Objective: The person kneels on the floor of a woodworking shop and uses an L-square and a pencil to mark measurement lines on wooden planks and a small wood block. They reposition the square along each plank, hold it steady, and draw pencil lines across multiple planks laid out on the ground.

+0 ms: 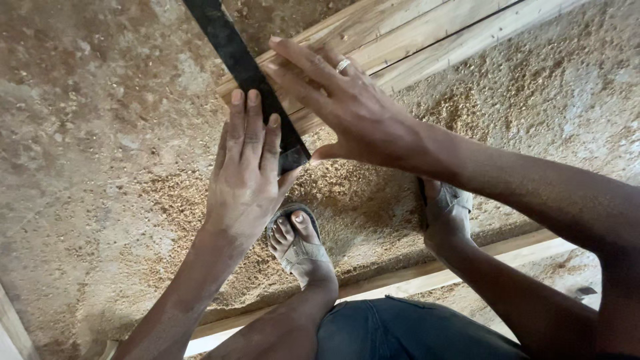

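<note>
Black metal bar [233,53] lies pinned on wooden planks [413,40] under both flat, spread hands, left [247,167] and right [347,100].

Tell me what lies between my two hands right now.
In the head view, the black flat bar runs between the left hand and the right hand; both hands rest against it, above the wooden planks.

Sawdust-strewn dirt floor [93,153], daylight, wooden planks [427,40]
</note>
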